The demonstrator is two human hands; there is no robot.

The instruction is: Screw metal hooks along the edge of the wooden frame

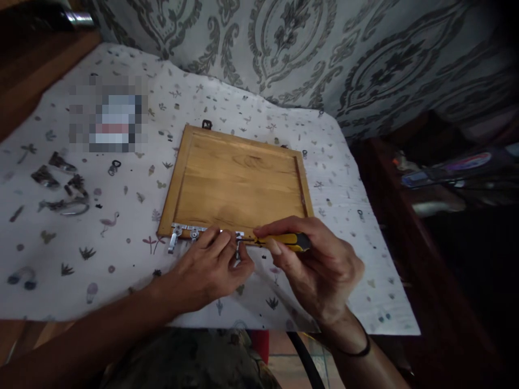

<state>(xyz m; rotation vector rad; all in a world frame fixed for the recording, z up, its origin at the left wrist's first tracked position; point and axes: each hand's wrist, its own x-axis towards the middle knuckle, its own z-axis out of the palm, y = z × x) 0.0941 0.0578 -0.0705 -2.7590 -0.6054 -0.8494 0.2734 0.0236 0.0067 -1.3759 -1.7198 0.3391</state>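
Note:
A shallow wooden panel with a raised frame (243,183) lies on the table. Along its near edge runs a metal strip with hooks (175,237); part of it is hidden behind my fingers. My left hand (214,262) is closed at this strip, its fingers pressed on the metal near a hook. My right hand (320,265) grips a yellow and black screwdriver (287,240). The shaft points left, and its tip meets the strip beside my left fingertips. Whether a screw sits under the tip is too small to tell.
Several loose metal hooks (65,183) lie on the patterned tablecloth (133,254) at the left. Behind them is a blurred-out rectangular object (115,121). A patterned curtain or wall covering (284,48) rises at the back. Dark furniture with items (450,167) stands to the right.

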